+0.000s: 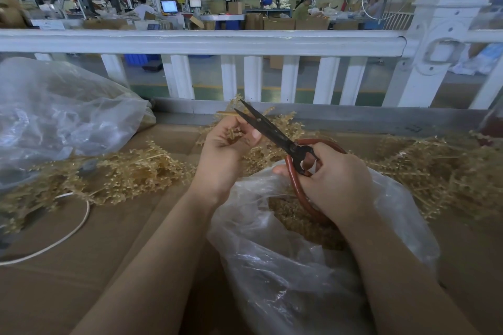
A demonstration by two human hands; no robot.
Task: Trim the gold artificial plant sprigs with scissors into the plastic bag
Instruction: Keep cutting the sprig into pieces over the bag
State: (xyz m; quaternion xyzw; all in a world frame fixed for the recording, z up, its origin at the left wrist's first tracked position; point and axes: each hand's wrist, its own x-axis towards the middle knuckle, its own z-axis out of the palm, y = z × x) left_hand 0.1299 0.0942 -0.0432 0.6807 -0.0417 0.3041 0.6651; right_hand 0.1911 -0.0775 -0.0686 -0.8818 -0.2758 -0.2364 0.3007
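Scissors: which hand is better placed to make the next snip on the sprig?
Right. The right hand already grips the scissors by their red loops, blades parted at the stem. The left hand pinches the sprig, so it should only steady it.

My left hand and right hand are bare: no gloves, rings or watch on either. Both forearms come in uncovered from about six o'clock, with no sleeve showing up to the picture's edge. My nails are short and unpainted.
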